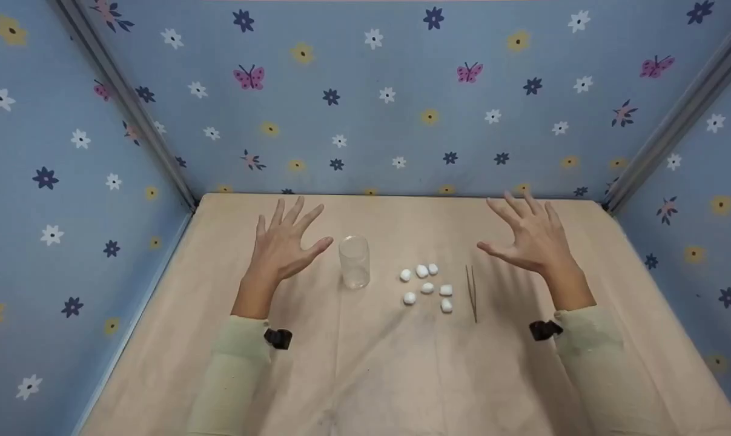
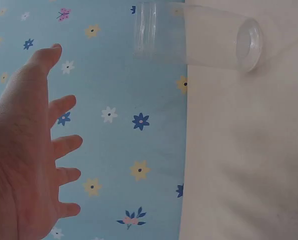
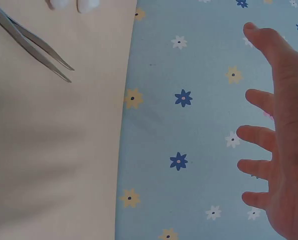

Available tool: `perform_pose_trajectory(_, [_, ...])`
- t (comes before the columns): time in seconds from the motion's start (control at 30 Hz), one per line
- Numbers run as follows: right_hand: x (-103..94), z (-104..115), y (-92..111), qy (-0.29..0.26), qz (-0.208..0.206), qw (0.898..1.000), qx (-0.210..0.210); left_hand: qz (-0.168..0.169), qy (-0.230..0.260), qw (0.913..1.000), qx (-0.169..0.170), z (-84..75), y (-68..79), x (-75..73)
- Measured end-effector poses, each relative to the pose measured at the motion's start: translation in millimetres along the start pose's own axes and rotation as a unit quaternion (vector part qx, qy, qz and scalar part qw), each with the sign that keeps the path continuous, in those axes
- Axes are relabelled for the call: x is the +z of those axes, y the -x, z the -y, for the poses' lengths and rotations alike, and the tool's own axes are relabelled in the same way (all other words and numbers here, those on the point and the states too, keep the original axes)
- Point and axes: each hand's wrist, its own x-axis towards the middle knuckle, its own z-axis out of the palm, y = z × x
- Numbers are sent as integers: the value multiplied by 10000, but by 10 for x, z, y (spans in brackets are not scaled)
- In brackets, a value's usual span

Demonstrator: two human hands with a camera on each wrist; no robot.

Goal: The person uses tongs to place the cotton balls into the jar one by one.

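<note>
My left hand [image 1: 283, 245] is held over the table with its fingers spread, holding nothing. Just right of it stands a clear plastic jar [image 1: 355, 263], upright on the table; the left wrist view shows the same jar [image 2: 203, 37] beyond the thumb. My right hand [image 1: 533, 239] hovers on the other side, fingers spread and nothing in it. Nearest to it lie metal tweezers [image 1: 473, 293], their tips pointing away from me; in the right wrist view the tweezers [image 3: 31, 42] are slightly parted. Between jar and tweezers lie several white cotton balls [image 1: 427, 288] in a loose group.
A pale cloth [image 1: 389, 375] with fold lines covers the table. Blue panels [image 1: 365, 79] printed with flowers and butterflies close off the back and both sides. Grey posts [image 1: 129, 103] stand at the back corners. Each sleeve cuff carries a small black wrist camera [image 1: 278, 339].
</note>
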Motion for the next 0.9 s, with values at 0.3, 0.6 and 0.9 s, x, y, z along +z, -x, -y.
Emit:
perform_pose_trajectory(0.3, [93,29,60,-54,-192,9997,-119,-264,642,9974,198,14,-2,141])
perform_pose_trajectory(0.6, [175,44,99,-180,-289,9993,-166,-557,1351,9889,276,4,-21,268])
perform_pose_trajectory(0.9, [335,37,145,-369,-320,9985,-233,-716,1948,9776,335,16,-62,434])
